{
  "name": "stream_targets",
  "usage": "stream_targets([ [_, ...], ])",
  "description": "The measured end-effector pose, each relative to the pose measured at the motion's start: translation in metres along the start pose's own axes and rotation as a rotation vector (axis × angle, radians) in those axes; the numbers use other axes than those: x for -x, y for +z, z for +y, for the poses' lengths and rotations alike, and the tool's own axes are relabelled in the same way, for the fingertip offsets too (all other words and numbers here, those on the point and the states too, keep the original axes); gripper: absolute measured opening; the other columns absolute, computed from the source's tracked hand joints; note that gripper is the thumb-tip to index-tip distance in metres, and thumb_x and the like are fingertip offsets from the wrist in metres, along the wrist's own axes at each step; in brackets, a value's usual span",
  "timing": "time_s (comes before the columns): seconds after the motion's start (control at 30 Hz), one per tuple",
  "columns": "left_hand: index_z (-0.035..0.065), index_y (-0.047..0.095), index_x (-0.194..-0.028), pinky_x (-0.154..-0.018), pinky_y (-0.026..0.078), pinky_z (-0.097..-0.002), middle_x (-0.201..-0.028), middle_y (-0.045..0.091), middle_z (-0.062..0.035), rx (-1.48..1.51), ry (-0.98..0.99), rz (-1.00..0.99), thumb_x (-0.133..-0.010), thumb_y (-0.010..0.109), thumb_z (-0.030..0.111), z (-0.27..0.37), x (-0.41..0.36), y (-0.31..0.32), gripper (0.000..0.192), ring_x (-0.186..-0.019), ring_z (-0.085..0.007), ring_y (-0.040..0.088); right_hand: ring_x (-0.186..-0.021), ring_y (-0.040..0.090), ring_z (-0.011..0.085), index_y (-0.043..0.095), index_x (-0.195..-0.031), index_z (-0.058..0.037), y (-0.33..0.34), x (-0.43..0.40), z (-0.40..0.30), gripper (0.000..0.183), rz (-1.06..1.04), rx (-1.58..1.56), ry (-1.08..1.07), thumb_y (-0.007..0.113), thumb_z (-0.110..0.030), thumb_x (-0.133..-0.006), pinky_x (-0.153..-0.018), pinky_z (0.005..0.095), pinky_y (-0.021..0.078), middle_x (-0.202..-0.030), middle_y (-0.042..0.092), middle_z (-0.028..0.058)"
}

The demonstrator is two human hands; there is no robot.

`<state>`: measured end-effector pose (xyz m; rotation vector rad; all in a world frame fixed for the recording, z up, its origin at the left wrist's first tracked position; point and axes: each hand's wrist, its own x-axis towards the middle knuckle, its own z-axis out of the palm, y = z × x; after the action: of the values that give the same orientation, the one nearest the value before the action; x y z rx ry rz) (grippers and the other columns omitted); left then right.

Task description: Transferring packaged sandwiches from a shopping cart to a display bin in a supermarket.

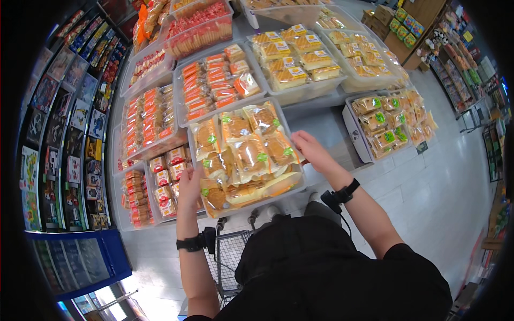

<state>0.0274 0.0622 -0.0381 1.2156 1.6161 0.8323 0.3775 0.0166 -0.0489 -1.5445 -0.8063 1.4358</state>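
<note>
Between my hands is a clear plastic bin [299,185] filled with round baked cakes in yellow-and-orange wrappers [249,154]. My left hand [189,185] grips its left wall, and my right hand [311,149] holds the right rim. The fingers of both hands are partly hidden by the bin. It is tilted and overlaps the front of the display table. Beside my left hand sits a bin of small red-and-white packaged cakes [162,176]. A bare grey stretch of the tabletop [321,128] shows to the right of the held bin.
More bins hold orange-wrapped cakes [198,88], yellow-labelled pastries [281,50] and red-wrapped sticks [200,30]. At right stands a box of green-labelled breads [377,124]. A wire shopping cart [231,261] is by my legs. Toy shelves [68,132] line the left.
</note>
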Motion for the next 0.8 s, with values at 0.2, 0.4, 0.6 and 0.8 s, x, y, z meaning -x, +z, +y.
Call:
stream_targets([
  [0.2, -0.0046, 0.06, -0.108, -0.078, 0.046, -0.028, -0.099, 0.064, -0.0084, 0.156, -0.104, 0.002, -0.09, 0.056, 0.034, 0.023, -0.001, 0.006, 0.043, -0.09, -0.0152, 0.059, -0.065, 0.054, 0.0091, 0.054, -0.102, -0.0117, -0.015, 0.004, -0.004, 0.032, -0.144, 0.034, 0.031, 0.049, -0.042, -0.093, -0.049, 0.0255, 0.0449, -0.078, 0.056, -0.0009],
  [0.4, -0.0032, 0.056, -0.117, -0.082, 0.046, -0.0294, -0.106, 0.061, -0.0092, 0.294, -0.146, 0.065, -0.089, 0.055, 0.033, 0.044, 0.012, 0.014, 0.045, -0.095, -0.0176, 0.059, -0.062, 0.054, 0.0107, 0.05, -0.092, -0.0058, -0.021, 0.004, 0.001, 0.036, -0.161, 0.046, -0.044, 0.054, -0.042, -0.091, -0.046, 0.0253, 0.0431, -0.074, 0.056, 0.0041],
  [0.6, 0.0001, 0.058, -0.111, -0.086, 0.042, -0.0281, -0.111, 0.057, -0.0082, 0.229, -0.119, 0.212, -0.09, 0.053, 0.034, 0.019, 0.03, -0.007, 0.04, -0.102, -0.0159, 0.054, -0.058, 0.051, 0.0097, 0.051, -0.092, -0.0075, -0.023, 0.018, -0.014, 0.032, -0.281, -0.029, -0.033, 0.053, -0.039, -0.092, -0.046, 0.0253, 0.0419, -0.074, 0.054, 0.0018],
  [0.8, 0.0028, 0.06, -0.1, -0.078, 0.046, -0.027, -0.097, 0.062, -0.0048, 0.508, -0.12, 0.13, -0.092, 0.048, 0.031, 0.12, 0.11, 0.059, 0.032, -0.089, -0.0136, 0.059, -0.068, 0.045, 0.0046, 0.056, -0.094, -0.0095, -0.093, 0.023, -0.035, 0.019, -0.296, -0.232, -0.026, 0.049, -0.027, -0.096, -0.062, 0.0206, 0.0391, -0.078, 0.05, -0.0044],
])
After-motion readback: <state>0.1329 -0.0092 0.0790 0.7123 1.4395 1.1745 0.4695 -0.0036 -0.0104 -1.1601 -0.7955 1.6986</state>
